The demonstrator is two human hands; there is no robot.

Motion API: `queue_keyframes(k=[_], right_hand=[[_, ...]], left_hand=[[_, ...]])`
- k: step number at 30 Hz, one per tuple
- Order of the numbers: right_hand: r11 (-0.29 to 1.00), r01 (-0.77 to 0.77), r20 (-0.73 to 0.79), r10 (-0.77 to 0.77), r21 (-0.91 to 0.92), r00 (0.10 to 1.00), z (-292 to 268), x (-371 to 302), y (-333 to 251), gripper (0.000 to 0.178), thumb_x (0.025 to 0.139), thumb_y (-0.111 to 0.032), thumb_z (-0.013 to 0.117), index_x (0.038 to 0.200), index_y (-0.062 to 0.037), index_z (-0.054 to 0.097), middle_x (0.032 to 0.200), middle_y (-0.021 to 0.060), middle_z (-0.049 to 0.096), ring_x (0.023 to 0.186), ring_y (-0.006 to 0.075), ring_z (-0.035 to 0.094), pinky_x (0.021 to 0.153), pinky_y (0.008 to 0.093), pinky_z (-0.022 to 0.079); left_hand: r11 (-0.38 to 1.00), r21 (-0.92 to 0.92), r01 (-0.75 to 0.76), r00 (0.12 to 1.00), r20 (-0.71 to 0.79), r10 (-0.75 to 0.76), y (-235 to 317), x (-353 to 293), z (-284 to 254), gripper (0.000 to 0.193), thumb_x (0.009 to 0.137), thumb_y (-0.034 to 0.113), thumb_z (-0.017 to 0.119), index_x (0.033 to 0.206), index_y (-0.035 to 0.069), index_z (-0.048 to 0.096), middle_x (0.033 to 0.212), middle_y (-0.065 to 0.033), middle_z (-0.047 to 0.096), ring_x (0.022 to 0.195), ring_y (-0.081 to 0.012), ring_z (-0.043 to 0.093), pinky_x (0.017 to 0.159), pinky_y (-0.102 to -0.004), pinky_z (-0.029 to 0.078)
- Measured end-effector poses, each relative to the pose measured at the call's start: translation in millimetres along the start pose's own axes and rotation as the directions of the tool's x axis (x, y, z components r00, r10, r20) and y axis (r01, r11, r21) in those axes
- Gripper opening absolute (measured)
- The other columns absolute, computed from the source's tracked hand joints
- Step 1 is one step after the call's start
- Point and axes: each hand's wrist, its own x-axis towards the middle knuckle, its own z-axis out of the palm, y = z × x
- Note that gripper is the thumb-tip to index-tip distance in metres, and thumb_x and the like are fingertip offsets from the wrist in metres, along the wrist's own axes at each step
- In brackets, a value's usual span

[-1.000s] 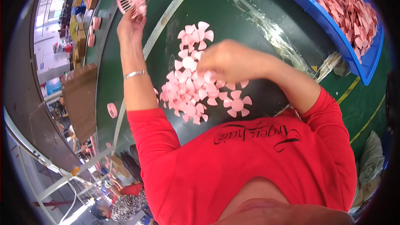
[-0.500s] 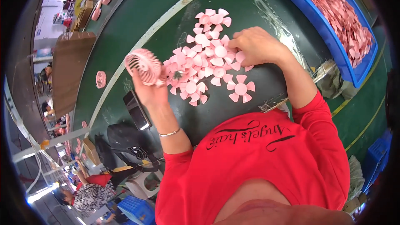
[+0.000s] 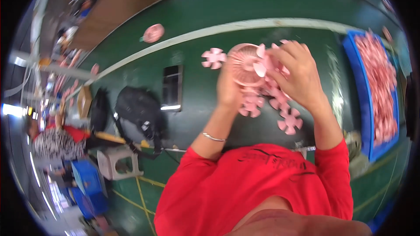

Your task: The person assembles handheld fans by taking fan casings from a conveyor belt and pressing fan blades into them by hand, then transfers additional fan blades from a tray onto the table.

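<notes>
Change since half a second ago: the right hand (image 3: 299, 76) has left the right edge of the pile and met the left hand (image 3: 229, 85); the view has turned, so the blue bin (image 3: 364, 96) now stands at right of frame instead of upper right.
Fan housing: pink, round, slatted (image 3: 244, 75); centre of frame, raised over the pile, open side showing.
Fan impeller: pale pink (image 3: 260, 68); at the housing's right side; whether seated cannot be told.
Left hand: wrapped about the housing's left and lower side, gripping it; silver bangle (image 3: 214, 138) at wrist.
Right hand: fingers bent, pinching the impeller; tips partly hidden.
Impeller pile: pink (image 3: 251, 105); below the housing, largely blocked by housing and hands.
Loose impellers: one left of the housing (image 3: 214, 58), one below the right hand (image 3: 290, 121).
Tabletop: dark green (image 3: 197, 126); phone (image 3: 172, 85) and black bag (image 3: 139, 107) at left centre.
Second housing: pink (image 3: 154, 33), upper left.
Bin contents: heaped pink impellers (image 3: 378, 91).
</notes>
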Motion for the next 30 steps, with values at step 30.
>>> queue_keyframes(k=[30], right_hand=[[0.819,-0.480,0.313,0.387,0.316,0.867,43,-4,6,0.045,0.056,-0.012,0.082,0.087,0.0016,0.053,0.081,0.0151,0.060,0.073,0.0290,0.061,0.067,0.0381,0.049]], left_hand=[[0.796,0.573,-0.196,0.974,0.020,0.226,-13,-9,-6,0.030,0.084,0.007,0.070,0.108,-0.001,0.054,0.097,-0.0061,0.063,0.087,-0.0083,0.058,0.078,-0.0243,0.050]])
